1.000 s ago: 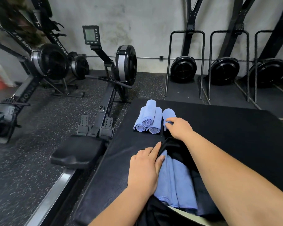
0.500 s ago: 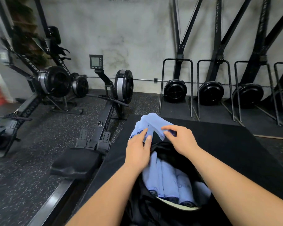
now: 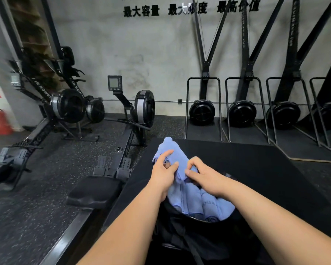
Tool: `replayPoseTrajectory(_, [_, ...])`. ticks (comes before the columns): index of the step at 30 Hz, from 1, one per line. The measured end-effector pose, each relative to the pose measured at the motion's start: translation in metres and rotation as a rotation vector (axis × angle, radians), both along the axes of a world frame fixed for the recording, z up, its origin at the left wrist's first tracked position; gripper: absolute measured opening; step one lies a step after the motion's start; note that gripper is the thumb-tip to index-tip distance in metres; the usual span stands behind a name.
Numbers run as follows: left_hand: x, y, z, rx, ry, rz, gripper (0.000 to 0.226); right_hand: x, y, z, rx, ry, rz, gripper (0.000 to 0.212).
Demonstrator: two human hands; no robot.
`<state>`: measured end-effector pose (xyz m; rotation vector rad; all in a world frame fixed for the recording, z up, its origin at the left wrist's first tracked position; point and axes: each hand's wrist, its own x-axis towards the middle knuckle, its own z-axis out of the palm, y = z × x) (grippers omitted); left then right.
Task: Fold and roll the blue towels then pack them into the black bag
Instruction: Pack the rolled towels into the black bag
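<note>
Both hands hold one rolled blue towel (image 3: 177,165) over the open mouth of the black bag (image 3: 182,236). My left hand (image 3: 163,174) grips its left side, thumb and fingers curled round it. My right hand (image 3: 203,174) pinches its near end with the fingertips. Several rolled blue towels (image 3: 201,203) lie side by side inside the bag. Behind my hands more rolled blue towels (image 3: 165,147) rest on the black mat (image 3: 256,169), partly hidden.
A rowing machine (image 3: 130,123) with a black seat (image 3: 93,192) stands close on the left of the mat. More rowers stand further left. Upright machines with black flywheels (image 3: 202,111) line the back wall. Speckled rubber floor (image 3: 36,197) lies to the left.
My right hand lifted a rolled towel from the pile on the mat. My left hand left the bag's edge and joined it. Both brought the roll back over the bag's mouth.
</note>
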<state>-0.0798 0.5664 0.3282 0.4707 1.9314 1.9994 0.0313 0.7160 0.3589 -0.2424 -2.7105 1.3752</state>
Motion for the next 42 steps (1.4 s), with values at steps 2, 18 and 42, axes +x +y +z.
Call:
replayPoseTrajectory(2, [0.01,-0.003,-0.003,0.042,-0.095,-0.098,0.045,0.001,-0.001,0.003,-0.079,-0.005,-0.074,0.015])
replayPoseTrajectory(18, [0.011,-0.023,-0.027,-0.802,0.69,-0.086,0.05,0.012,0.013,-0.035,-0.016,-0.272,-0.333,0.029])
replayPoseTrajectory(42, [0.001,-0.01,-0.051,-1.005,0.945,-0.215,0.052,-0.036,0.01,-0.073,0.259,-0.177,-0.307,0.057])
